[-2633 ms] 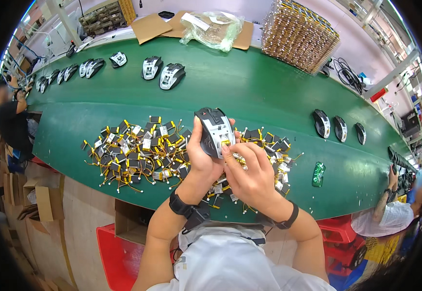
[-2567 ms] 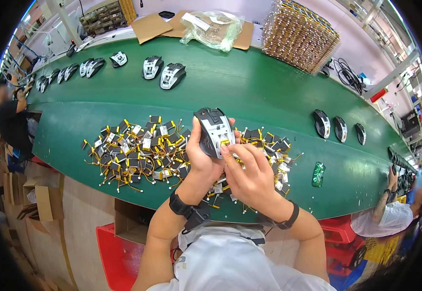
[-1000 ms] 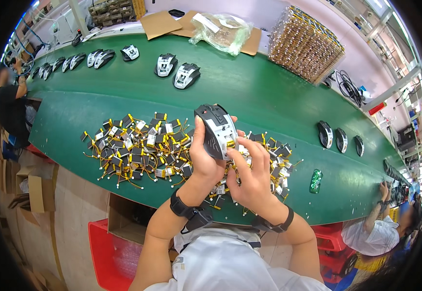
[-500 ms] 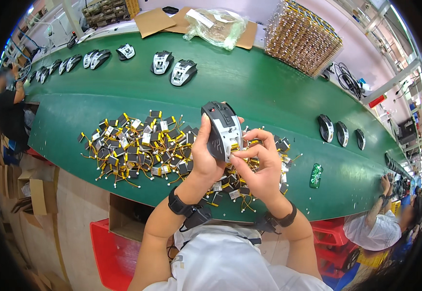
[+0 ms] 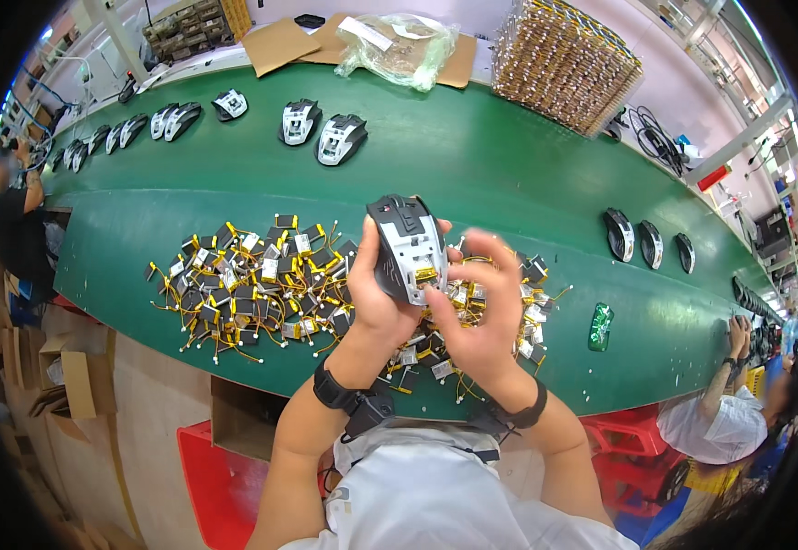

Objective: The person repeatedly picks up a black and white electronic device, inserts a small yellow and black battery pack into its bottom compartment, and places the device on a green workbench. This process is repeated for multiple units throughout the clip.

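Lying heaped on the flat green tabletop (image 5: pixel 655 344), small black-and-silver battery packs (image 5: pixel 245 307) spread leftward. Above them, the left hand (image 5: pixel 380 298) gripped a curved black-and-white plastic mouse shell (image 5: pixel 410 246); beside its lower right edge, the right hand (image 5: pixel 488 325) held thumb and fingers apart.

A white shirt (image 5: pixel 417 495) caught my eye.
The left wristband (image 5: pixel 328 387), black, bore a boxy module (image 5: pixel 368 415); the right wristband (image 5: pixel 533 406), also black, looked plainer; left hand (image 5: pixel 380 304) and right hand (image 5: pixel 488 332) were bare.
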Motion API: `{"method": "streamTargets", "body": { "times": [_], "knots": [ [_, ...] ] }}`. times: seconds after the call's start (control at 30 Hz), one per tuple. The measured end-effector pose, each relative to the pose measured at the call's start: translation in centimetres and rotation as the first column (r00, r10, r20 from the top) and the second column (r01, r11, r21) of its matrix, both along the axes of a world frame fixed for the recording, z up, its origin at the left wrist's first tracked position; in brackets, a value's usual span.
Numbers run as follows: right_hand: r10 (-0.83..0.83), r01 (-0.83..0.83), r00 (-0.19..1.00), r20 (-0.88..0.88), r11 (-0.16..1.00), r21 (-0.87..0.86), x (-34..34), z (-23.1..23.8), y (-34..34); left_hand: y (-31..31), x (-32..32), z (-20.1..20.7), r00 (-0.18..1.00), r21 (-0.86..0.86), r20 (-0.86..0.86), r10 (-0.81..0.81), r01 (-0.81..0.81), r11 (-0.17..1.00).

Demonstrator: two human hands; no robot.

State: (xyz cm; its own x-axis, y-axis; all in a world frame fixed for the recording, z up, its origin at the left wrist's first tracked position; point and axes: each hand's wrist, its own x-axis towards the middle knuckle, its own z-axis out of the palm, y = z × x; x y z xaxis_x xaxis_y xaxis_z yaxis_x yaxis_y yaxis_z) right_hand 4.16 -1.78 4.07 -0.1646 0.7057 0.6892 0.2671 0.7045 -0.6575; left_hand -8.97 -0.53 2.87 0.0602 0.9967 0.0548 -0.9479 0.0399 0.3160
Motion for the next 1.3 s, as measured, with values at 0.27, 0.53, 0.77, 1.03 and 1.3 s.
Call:
{"method": "streamTargets", "body": {
  "times": [0.27, 0.53, 0.77, 1.03, 1.3],
  "knots": [
    [-0.157, 0.031, 0.931, 0.328, 0.933, 0.358, -0.1, -0.8, -0.1, 0.2, -0.2, -1.0, 0.999, -0.095, 0.049, 0.0, 0.004, 0.995],
    [-0.187, 0.009, 0.887, 0.421, 0.921, 0.39, -0.5, -0.7, -0.8, 0.4, -1.0, -0.9, 0.998, -0.072, 0.053, 0.041, -0.037, 0.997],
    [0.001, -0.019, 0.948, 0.319, 0.998, 0.055, -0.3, 1.1, 0.2, 0.4, -0.8, -0.7, 0.999, -0.112, 0.029, 0.028, -0.025, 0.993],
    [0.283, -0.479, 0.874, -0.395, 0.64, -0.601, 1.6, 3.0, 1.3, -0.2, -0.8, 1.5, 0.962, 0.084, -0.231, 0.145, -0.129, 0.988],
    [0.195, -0.616, 0.781, -0.593, 0.389, -0.685, 1.2, 1.9, 3.5, 1.6, -1.6, 1.1, 0.866, 0.043, -0.494, -0.079, 0.116, 0.992]
  ]
}}
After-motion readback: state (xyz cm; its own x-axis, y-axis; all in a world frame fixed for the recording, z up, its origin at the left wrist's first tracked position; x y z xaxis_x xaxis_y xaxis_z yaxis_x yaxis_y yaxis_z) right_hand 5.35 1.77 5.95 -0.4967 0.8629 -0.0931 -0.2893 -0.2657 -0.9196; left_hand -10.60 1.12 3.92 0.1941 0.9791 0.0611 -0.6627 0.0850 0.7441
